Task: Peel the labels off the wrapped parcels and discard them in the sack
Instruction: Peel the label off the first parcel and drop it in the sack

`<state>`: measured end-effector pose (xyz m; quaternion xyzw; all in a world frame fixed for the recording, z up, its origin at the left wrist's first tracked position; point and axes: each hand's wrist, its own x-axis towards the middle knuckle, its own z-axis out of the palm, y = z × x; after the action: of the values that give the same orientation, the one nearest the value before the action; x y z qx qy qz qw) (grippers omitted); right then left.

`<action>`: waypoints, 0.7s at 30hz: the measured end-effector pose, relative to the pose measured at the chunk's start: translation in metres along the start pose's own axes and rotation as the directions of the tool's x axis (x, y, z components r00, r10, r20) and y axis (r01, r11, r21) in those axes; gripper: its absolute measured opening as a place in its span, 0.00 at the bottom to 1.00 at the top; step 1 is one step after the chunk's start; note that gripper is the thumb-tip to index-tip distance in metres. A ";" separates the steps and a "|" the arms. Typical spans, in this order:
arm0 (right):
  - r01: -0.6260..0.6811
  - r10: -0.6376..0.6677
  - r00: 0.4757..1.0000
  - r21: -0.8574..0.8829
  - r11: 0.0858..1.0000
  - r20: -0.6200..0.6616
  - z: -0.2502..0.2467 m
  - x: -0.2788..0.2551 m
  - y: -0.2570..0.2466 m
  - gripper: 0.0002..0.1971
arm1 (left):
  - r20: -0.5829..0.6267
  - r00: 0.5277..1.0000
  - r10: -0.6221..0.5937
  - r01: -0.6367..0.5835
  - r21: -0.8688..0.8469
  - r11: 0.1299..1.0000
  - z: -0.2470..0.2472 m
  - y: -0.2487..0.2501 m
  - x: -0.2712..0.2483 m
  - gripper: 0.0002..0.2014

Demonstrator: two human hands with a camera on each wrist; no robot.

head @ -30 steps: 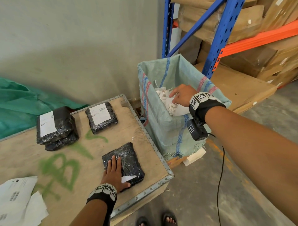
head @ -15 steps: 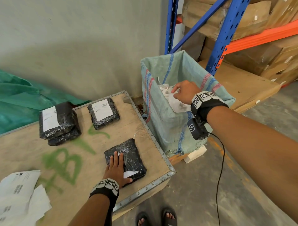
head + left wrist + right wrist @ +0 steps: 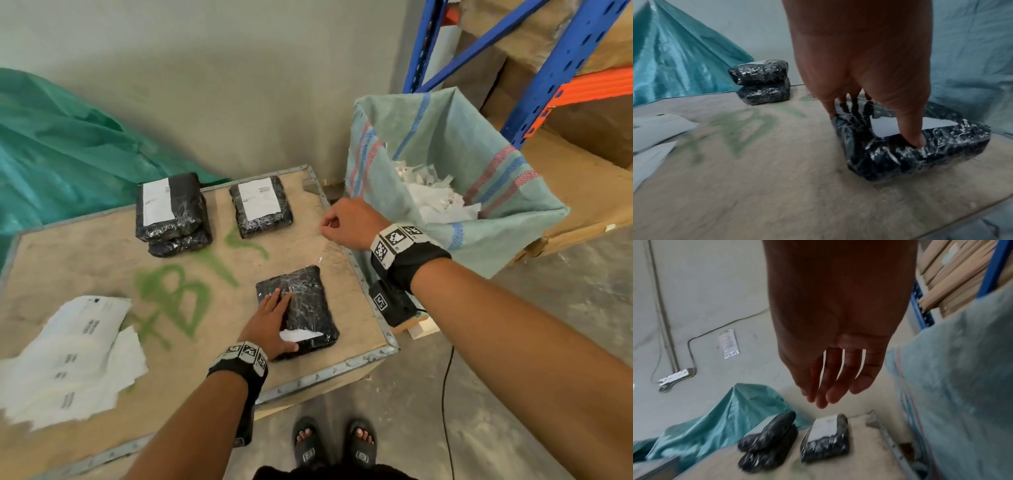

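Observation:
A black wrapped parcel [image 3: 308, 305] [image 3: 900, 155] lies near the table's front right corner, with a white label remnant [image 3: 299, 335] [image 3: 885, 128] on its near end. My left hand [image 3: 272, 317] [image 3: 859, 81] presses flat on it with straight fingers, the thumb beside the remnant. My right hand [image 3: 342, 222] [image 3: 828, 386] hovers empty over the table's right edge, fingers relaxed. The green woven sack [image 3: 493, 164] [image 3: 962, 386] stands to the right, holding white label scraps [image 3: 435, 202]. At the back lie two stacked parcels [image 3: 171, 209] [image 3: 766, 443] and a single parcel [image 3: 262, 205] [image 3: 826, 439], labels on top.
The wooden table [image 3: 329, 373] has a metal rim and green paint marks. Loose white sheets [image 3: 75, 356] lie at its front left. A green tarp [image 3: 68, 154] is behind, a blue and orange rack [image 3: 555, 75] beyond the sack. My sandalled feet [image 3: 335, 445] and a black cable [image 3: 445, 394] are on the floor.
My right hand has come out of the sack without the label piece and moved left over the table's edge. The left hand has stayed pressed on the parcel.

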<state>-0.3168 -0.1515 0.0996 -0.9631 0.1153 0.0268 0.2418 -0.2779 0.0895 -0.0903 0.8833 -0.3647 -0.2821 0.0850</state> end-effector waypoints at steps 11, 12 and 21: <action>0.148 -0.135 0.869 0.010 0.989 0.477 0.148 -0.014 -0.019 0.08 | -0.295 0.949 -0.112 0.028 -0.276 0.961 0.037 -0.018 -0.038 0.50; 0.169 -0.156 0.864 0.014 0.985 0.478 0.159 -0.015 -0.017 0.09 | -0.308 0.944 -0.115 0.021 -0.292 0.956 0.040 -0.018 -0.037 0.51; 0.320 -0.310 0.895 0.024 0.947 0.321 0.209 -0.024 0.010 0.14 | -0.395 0.910 -0.127 -0.027 -0.361 0.932 0.065 -0.021 -0.038 0.49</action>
<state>-0.3417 -0.0565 -0.0871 -0.9552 -0.0833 0.1449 0.2443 -0.3237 0.1347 -0.1348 0.9014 -0.2578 -0.1535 0.3122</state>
